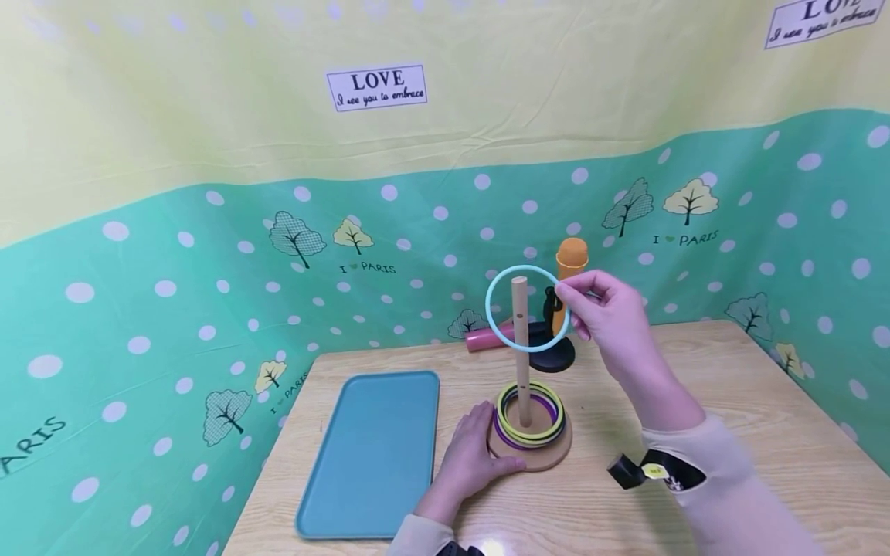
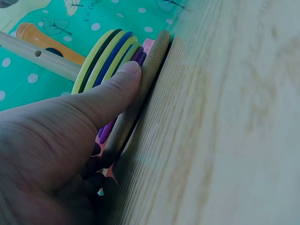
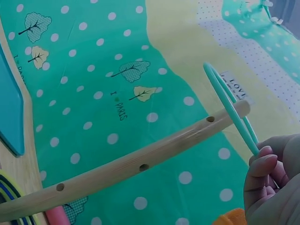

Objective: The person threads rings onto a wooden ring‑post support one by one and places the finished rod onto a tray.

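Observation:
A wooden post rises from a round wooden base. Several thin rings, yellow, black, blue and purple, lie stacked around its foot. My left hand grips the base at its left edge; in the left wrist view its thumb rests along the rim beside the rings, while its other fingers are mostly hidden. Up at the post's top, my right hand pinches a light blue ring between thumb and fingers. The ring hangs tilted, and the post's tip pokes through it in the right wrist view.
To the left of the stand lies a blue rectangular tray. Behind the post are an orange toy microphone on a black round stand and a pink cylinder. A green and yellow patterned curtain surrounds the wooden table.

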A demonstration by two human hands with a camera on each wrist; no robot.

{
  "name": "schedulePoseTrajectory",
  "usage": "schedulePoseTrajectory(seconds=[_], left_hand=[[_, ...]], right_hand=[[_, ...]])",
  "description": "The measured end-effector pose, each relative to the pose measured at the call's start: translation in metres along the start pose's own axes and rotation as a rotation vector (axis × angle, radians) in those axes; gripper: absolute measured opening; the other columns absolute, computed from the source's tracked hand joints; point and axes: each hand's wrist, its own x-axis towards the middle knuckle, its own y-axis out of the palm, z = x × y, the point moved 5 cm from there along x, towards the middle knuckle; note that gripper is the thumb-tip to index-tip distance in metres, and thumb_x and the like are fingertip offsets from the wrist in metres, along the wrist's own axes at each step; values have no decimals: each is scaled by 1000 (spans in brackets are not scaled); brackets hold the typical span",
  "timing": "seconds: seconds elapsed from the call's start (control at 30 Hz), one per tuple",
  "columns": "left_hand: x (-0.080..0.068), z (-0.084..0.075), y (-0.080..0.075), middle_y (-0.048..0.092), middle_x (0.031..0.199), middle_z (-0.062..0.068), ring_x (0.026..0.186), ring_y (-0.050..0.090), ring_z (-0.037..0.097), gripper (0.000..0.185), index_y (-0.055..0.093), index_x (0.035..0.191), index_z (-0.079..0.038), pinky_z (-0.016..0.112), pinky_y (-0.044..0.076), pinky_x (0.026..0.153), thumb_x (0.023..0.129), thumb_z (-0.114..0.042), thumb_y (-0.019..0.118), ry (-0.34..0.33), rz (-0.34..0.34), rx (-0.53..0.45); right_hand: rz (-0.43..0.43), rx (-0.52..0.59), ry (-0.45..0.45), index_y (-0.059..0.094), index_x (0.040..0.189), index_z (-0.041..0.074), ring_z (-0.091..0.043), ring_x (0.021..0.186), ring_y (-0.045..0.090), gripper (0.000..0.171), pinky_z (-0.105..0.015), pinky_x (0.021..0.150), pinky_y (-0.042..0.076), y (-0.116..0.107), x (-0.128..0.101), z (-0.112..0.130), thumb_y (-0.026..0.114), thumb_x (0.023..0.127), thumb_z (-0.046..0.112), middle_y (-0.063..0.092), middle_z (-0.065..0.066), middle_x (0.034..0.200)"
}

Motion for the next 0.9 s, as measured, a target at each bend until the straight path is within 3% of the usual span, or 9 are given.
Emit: schedulePoseTrajectory(seconds=[0.5,0.9], left_hand=[[-1,2,1,44,170,25,160,38,40,119,39,167,6,54,27,135,82,-54,97,-6,5,9],[1,3,2,45,169,25,160,39,40,119,39,167,6,53,27,135,82,-55,97,2,-2,19]], right_hand=[[-8,-108,143,72,122,2,-11,65,55,30,-20,54,50,-6,-6,-47,78,107,28,65,-1,84],[-5,-148,213,70,123,-6,-9,59,55,32,-19,50,48,-12,-15,-89,77,107,21,62,-1,76]])
